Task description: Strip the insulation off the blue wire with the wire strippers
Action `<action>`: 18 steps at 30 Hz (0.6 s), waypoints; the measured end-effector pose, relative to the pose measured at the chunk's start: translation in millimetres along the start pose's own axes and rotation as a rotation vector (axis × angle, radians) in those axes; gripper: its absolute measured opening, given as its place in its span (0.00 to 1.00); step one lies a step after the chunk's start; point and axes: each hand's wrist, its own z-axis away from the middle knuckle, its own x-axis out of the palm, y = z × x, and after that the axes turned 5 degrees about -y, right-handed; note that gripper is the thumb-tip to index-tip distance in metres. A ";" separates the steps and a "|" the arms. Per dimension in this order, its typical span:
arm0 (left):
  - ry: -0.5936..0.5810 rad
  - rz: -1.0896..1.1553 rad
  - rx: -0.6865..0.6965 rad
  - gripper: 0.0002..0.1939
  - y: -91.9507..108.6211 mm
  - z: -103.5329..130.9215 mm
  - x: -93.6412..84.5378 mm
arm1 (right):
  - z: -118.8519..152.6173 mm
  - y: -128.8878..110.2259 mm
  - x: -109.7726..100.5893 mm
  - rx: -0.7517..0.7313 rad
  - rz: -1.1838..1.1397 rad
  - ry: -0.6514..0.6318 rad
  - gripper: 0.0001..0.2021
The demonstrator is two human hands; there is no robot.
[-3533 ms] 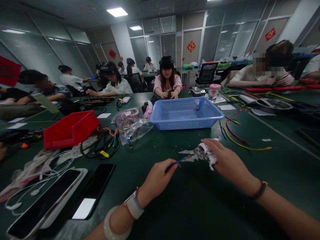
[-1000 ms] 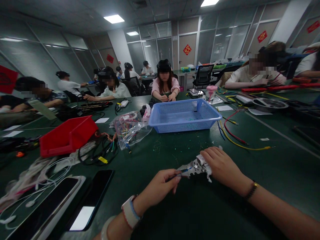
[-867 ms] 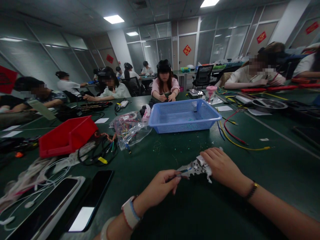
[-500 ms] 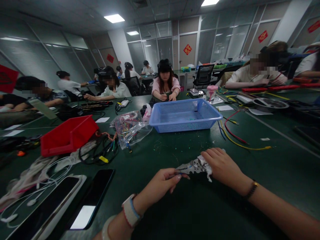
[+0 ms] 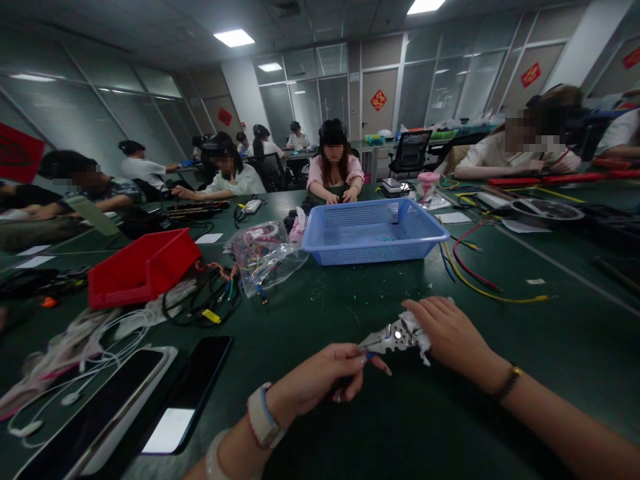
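My right hand [image 5: 447, 331] is wrapped round the handles of a metal wire stripper [image 5: 390, 339], with crumpled white tissue [image 5: 421, 337] between palm and tool. The stripper's jaws point left. At their tip, my left hand [image 5: 337, 373] pinches a small blue wire [image 5: 371, 357] between thumb and fingers. Most of the wire is hidden by that hand, and I cannot tell whether the jaws are closed on it.
Beyond my hands stands a blue plastic basket [image 5: 375, 257]. A clear bag of wires [image 5: 267, 257], a red bin [image 5: 145, 270] and cables are to its left. Two phones [image 5: 200, 373] lie at front left; loose wires [image 5: 493, 290] lie right. A person [image 5: 335, 167] sits opposite.
My left fingers have shifted, and more of the blue wire shows at the jaw tip. The stripper has turned slightly, its pivot now catching the light. The person opposite has lowered their hands.
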 end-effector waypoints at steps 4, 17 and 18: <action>-0.081 0.142 -0.020 0.14 -7.1 -3.4 1.8 | 1.1 2.2 -1.6 -0.048 0.053 0.060 0.15; -0.154 0.351 -0.004 0.12 -18.2 -8.7 11.1 | 4.4 3.8 -5.9 -0.047 0.133 -0.025 0.23; -0.174 0.358 -0.004 0.14 -18.2 -8.5 10.6 | 5.2 3.6 -4.7 -0.052 0.123 -0.035 0.24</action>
